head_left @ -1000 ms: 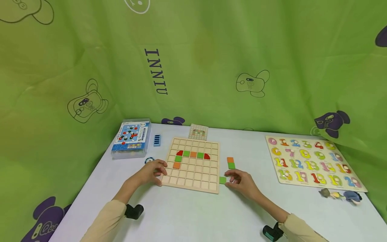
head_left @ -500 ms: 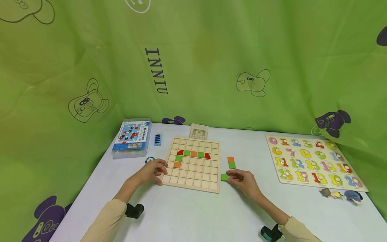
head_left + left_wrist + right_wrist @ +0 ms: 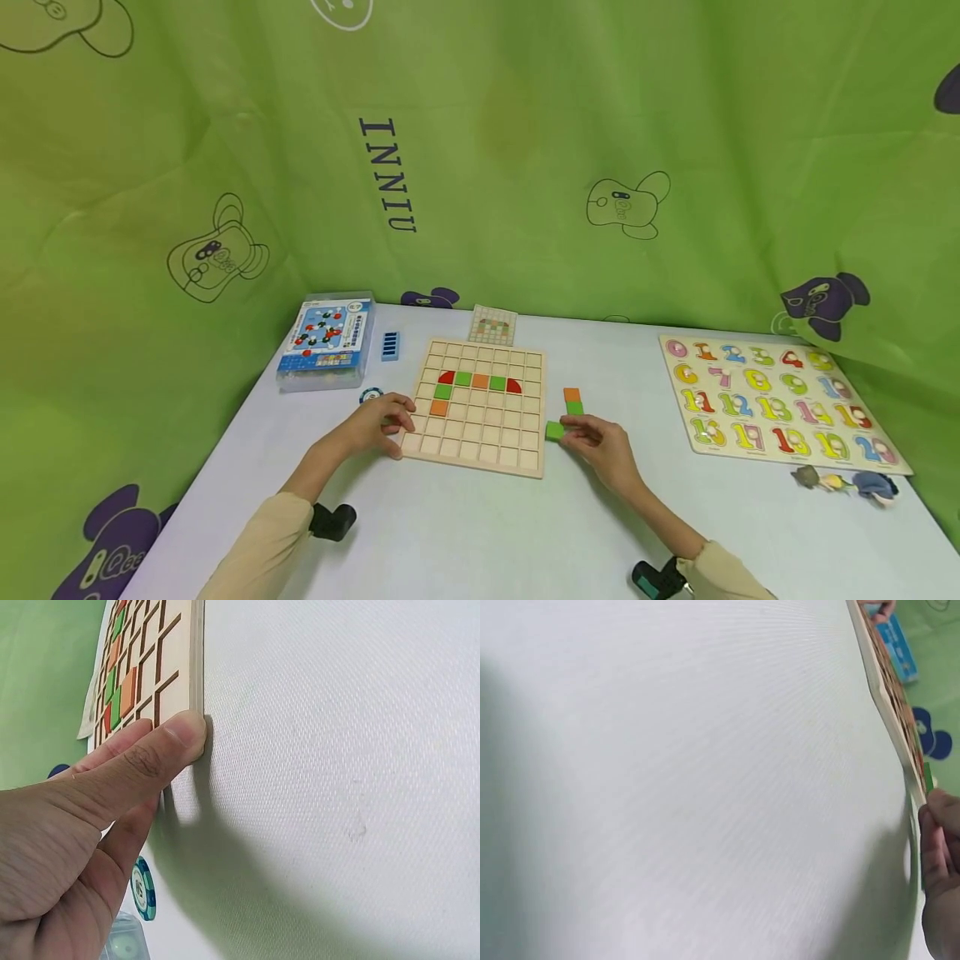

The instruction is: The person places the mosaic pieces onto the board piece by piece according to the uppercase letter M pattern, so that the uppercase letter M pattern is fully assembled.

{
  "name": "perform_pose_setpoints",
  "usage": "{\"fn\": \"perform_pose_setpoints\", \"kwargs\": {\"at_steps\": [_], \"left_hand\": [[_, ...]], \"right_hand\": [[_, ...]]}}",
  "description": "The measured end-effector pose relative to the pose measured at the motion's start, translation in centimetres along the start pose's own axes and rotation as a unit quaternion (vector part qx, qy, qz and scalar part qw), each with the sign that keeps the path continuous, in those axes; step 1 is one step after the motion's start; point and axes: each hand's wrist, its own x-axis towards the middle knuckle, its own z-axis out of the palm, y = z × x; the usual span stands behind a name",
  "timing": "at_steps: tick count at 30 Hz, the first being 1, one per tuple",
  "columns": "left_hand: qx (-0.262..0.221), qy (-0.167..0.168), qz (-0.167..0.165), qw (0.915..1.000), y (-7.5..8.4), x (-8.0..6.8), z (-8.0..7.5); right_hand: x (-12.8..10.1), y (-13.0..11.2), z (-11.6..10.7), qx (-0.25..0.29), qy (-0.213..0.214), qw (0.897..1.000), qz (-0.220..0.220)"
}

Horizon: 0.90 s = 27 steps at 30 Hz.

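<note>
- Right hand pinches a green square tile at its fingertips, just off the right edge of the wooden grid board, near the front corner. From the head view I can't tell if the tile is lifted or touching the table.
- Left hand grips the board's front-left corner; the left wrist view shows the thumb pressed against the edge, fingers curled over the top.
- Risk: the pinch looks shallow and right at the tile's edge, so the tile could twist out and drop.
- Risk: the tile is level with the board rim, so a low carry toward 9 o'clock could catch the edge and shove the board; the left hand is the only brace.
- Risk: placed tiles sit at the board's 12 o'clock rows: red, green tile, orange. A jolt could unseat them.
- Spare orange tile and green one lie at 12 o'clock of the right hand, close enough to knock.
</note>
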Motion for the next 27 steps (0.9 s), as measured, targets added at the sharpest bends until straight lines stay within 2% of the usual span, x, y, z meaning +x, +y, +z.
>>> {"fn": "perform_pose_setpoints", "kwargs": {"at_steps": [6,14,19,27], "left_hand": [[-0.007,-0.002,0.006,1.0000,-0.1,0.0,-0.1],[-0.002,-0.003,0.008,1.0000,-0.3,0.0,-0.1],[-0.002,-0.003,0.012,0.9999,-0.3,0.0,-0.1],[0.010,-0.003,0.014,0.9998,-0.3,0.0,0.0]], "right_hand": [[0.4,0.0,0.3,0.016,0.017,1.000,-0.013],[1.0,-0.4,0.4,0.005,0.029,1.000,-0.003],[1.5,-0.3,0.5,-0.005,0.030,0.999,-0.018],[2.2,-0.3,1.1,0.045,0.020,0.999,-0.022]]}}
